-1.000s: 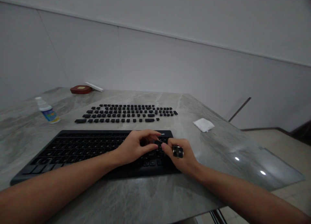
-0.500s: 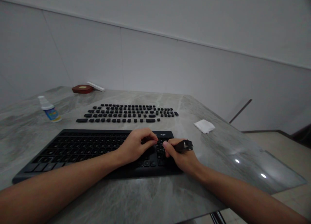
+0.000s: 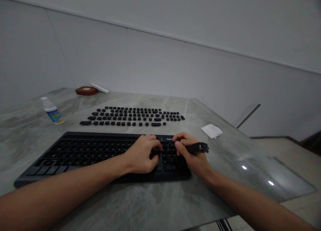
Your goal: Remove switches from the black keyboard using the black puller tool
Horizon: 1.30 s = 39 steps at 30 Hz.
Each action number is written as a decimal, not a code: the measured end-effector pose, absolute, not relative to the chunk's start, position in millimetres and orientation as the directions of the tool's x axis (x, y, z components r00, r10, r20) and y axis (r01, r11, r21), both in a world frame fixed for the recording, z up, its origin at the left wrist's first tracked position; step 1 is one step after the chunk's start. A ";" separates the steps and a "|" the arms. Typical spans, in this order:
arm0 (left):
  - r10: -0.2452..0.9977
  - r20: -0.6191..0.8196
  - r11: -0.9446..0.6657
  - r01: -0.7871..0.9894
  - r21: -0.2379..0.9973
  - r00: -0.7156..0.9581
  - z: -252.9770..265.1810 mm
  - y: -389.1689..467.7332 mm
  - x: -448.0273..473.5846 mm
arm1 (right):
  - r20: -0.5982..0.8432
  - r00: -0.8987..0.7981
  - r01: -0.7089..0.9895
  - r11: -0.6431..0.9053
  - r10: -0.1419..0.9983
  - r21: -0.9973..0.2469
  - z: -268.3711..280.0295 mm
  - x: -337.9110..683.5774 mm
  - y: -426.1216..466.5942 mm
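A black keyboard (image 3: 82,159) lies in front of me, with most of its keycaps off and a few still along its lower edge. Resting over its right part, my left hand (image 3: 143,154) is bent at the fingers, thumb and index finger apart; nothing shows between them. In my right hand (image 3: 192,155) is a keycap puller with a dark handle (image 3: 198,147) and thin wire loops (image 3: 172,146). The wires sit over the number pad at the keyboard's right end. Whether they hook a key is too small to tell.
Behind the keyboard, loose black keycaps (image 3: 120,118) lie in rows. A white spray bottle (image 3: 54,114) stands at left, a folded white tissue (image 3: 212,131) lies at right. Near the wall are a reddish-brown case (image 3: 86,90) and a white strip (image 3: 99,88). The table's right edge slopes away.
My left thumb and index finger have come apart from a pinch near the wires and dropped onto the keyboard. My right hand and the puller have shifted slightly right and up.
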<state>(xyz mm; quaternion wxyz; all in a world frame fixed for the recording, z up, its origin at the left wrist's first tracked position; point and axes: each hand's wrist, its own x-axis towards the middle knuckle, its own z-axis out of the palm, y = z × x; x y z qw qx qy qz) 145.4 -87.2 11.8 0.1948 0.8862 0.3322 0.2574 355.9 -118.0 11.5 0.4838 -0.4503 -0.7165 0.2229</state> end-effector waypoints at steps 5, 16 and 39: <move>0.666 0.345 -0.729 0.481 0.486 0.661 7.9 -87.9 145.2 | 0.546 -0.126 0.416 0.544 0.828 -0.729 13.3 358.3 -115.9; 0.490 0.658 -0.853 0.157 0.498 0.572 -0.6 -81.3 146.2 | 0.575 -0.290 0.504 0.633 0.765 -0.588 3.3 357.8 -111.5; 0.676 0.527 -0.730 0.366 0.578 0.515 1.0 -85.8 144.9 | 0.462 -0.194 0.765 0.428 0.866 -0.481 0.2 422.6 18.2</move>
